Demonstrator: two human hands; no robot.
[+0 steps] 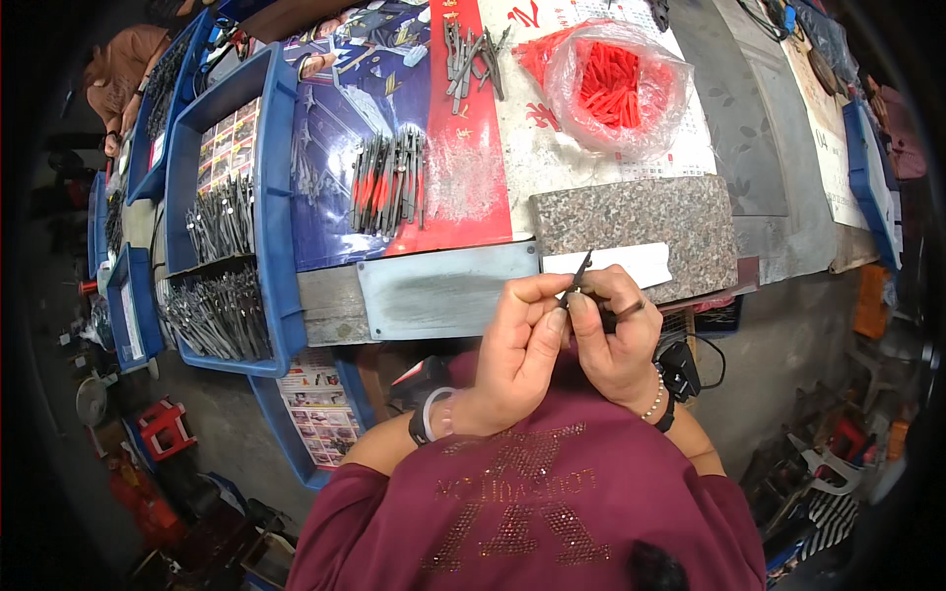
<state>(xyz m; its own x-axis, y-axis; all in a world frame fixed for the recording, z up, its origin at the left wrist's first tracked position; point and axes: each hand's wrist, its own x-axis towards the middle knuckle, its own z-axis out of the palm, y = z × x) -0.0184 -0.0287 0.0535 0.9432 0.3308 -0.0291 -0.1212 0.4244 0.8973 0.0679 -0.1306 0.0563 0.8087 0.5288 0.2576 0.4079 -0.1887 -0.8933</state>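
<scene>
In front of my chest, a slim dark metal piece (583,270) with a pointed end sticks up between my fingertips. My left hand (522,345) pinches it from one side with thumb and forefinger. On the other side my right hand (619,335) also pinches it, with the fingers curled. The lower part of the piece is hidden by my fingers, and its exact kind is hard to make out. Just beyond my hands, a white strip (641,264) lies on a speckled granite slab (680,212). A worn grey plate (443,291) lies to the left, along the table's front edge.
A clear plastic bag (616,89) of red plastic pieces stands behind the slab. Several slender dark tools (389,182), some with red parts, lie in a row left of it; a smaller pile (473,59) lies farther back. Blue bins (281,197) with dark metal pieces stand at left.
</scene>
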